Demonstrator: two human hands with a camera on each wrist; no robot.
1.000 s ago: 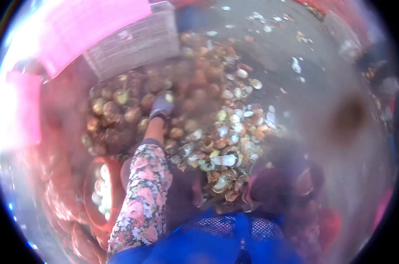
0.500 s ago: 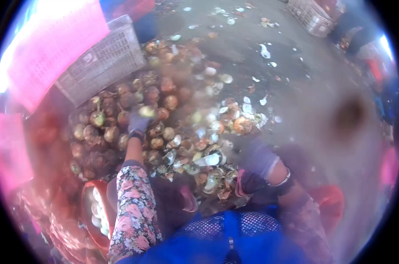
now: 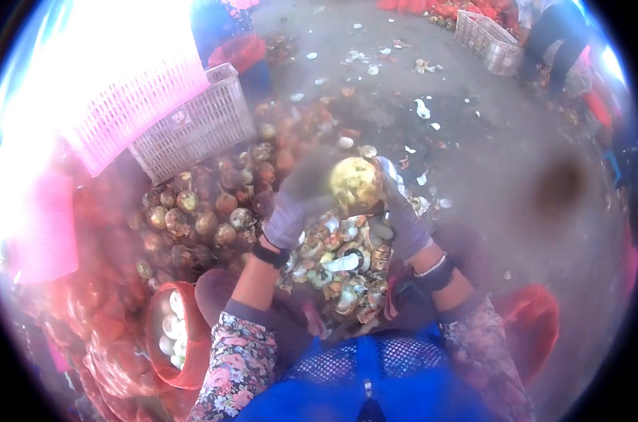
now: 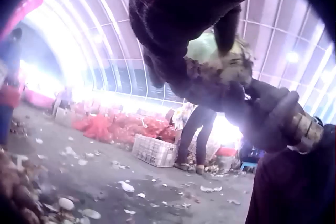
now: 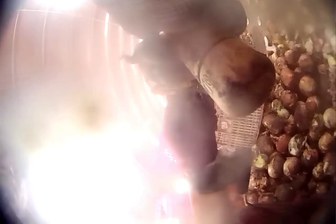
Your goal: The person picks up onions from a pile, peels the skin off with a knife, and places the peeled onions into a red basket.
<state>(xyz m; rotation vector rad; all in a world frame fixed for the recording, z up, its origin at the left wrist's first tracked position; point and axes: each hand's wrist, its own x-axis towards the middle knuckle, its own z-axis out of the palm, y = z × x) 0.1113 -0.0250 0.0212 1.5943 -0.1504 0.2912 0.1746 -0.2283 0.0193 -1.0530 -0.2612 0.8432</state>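
In the head view, a large yellowish onion (image 3: 354,184) is held up in front of the body, above a heap of onion skins (image 3: 343,271). My gloved left hand (image 3: 291,211) grips it from the left, its fingers blurred. On the other side, my gloved right hand (image 3: 405,221) is close against the onion. The left wrist view shows the onion (image 4: 205,50) pale green between dark fingers. A thick, stained, wrapped handle (image 5: 239,77) sticks out of my right hand in the right wrist view; whatever it belongs to is hidden.
Unpeeled onions (image 3: 206,224) are piled at left, before a plastic crate (image 3: 192,130). A red bucket (image 3: 163,344) of peeled onions stands by the left knee. Another red container (image 3: 537,330) is at right. A person (image 4: 195,134) stands near a far crate (image 4: 154,150).
My left hand has come back from the pile to the middle with an onion. The right hand has moved up from near the right knee to meet it.
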